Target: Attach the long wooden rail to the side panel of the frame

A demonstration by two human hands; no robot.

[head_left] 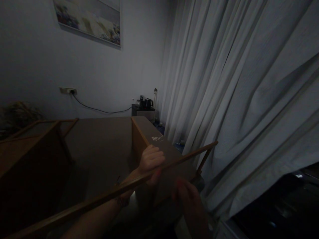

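The room is dim. My left hand (150, 161) is closed around the long upper edge of a wooden furniture piece (99, 146) that seems to lie on its side with its open face toward me. The gripped wooden rail (194, 153) runs from lower left to a corner at the right. My right hand (187, 195) sits just below and right of the left one, fingers curled against the same dark panel; its grip is hard to make out in the shadow.
Grey curtains (236, 99) hang close on the right. A wall with a framed picture (89, 20) and a socket with a cable (67, 90) is behind. A small stand with a kettle (146, 104) is in the corner.
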